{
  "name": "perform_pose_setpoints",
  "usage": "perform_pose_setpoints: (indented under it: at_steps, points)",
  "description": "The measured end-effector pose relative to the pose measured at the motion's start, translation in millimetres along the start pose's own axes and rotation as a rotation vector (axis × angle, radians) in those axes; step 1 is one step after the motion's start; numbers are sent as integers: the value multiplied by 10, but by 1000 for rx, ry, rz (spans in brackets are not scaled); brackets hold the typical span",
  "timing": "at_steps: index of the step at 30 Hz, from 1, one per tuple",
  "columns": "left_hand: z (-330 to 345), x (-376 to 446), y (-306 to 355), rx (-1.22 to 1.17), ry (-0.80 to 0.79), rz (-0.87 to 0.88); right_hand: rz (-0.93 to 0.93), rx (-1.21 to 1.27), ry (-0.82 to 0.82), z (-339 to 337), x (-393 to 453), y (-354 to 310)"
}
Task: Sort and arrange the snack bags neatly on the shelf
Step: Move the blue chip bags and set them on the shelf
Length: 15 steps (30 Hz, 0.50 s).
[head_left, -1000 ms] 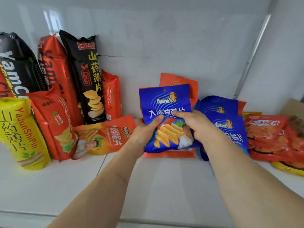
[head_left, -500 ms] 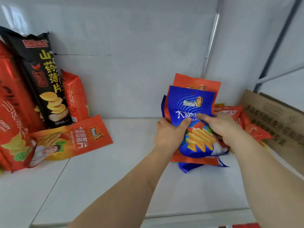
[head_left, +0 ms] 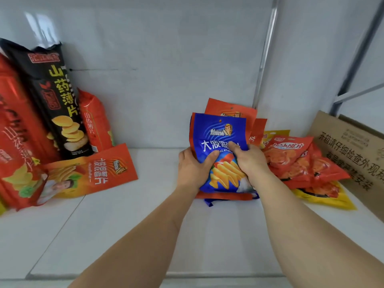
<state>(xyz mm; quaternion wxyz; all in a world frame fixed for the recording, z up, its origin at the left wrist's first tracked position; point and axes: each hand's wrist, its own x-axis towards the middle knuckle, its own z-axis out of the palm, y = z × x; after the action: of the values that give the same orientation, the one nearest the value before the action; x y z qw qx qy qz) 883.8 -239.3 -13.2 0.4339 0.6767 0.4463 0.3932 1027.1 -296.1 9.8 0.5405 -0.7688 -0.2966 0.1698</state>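
From the head view, the left hand (head_left: 193, 165) and right hand (head_left: 249, 161) both pinch the blue snack bag (head_left: 220, 138), thumbs on its front, fingers curled behind. It stands upright on the shelf (head_left: 124, 225) at the front of a small bundle, an orange bag (head_left: 230, 110) just behind it. Slick foil could slide and the bundle topple if the pinch loosens unevenly.

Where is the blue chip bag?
In the head view the blue bag stands right of centre on the shelf, held by the left hand and right hand, in front of orange bags.
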Motion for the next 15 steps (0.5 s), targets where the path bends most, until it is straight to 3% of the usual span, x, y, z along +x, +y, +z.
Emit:
perform_pose_setpoints:
  at_steps: [5, 9, 15]
  points:
    - [31, 322, -399, -57, -59, -65, -16, 62, -89, 121, 84, -71]
    - [-195, 44, -204, -106, -179, 3, -9, 59, -152, 55, -7, -26]
    - [-424, -131, -256, -221, -233, -28, -89, 108, -32, -6, -196, -6]
